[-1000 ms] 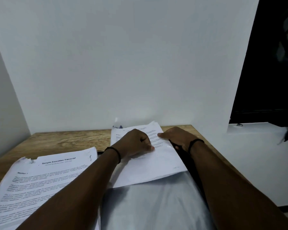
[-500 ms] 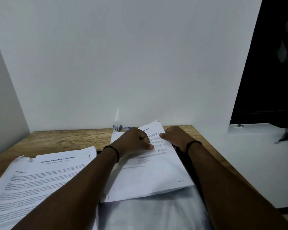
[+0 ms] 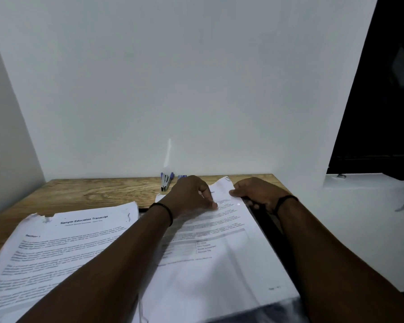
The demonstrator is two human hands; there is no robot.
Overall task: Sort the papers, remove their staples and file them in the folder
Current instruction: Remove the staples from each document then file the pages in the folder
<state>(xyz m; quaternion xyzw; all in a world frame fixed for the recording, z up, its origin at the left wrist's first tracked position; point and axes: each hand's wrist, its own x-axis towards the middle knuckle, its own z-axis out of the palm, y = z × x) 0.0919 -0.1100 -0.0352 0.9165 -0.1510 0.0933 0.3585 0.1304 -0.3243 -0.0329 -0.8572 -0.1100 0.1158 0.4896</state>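
The left hand (image 3: 189, 197) rests on a printed sheet (image 3: 215, 248) near the tabletop's (image 3: 91, 194) far right corner, fingers curled and pressed together, fingertips on the page. The right hand (image 3: 258, 193) grips the sheet's right edge, thumb on top (its fingers lie under the paper). A stack of papers (image 3: 56, 248) headed "Sample Education Transcript" lies along the left edge. A blue stapler (image 3: 166, 181) sits at the far edge, just beside the left hand.
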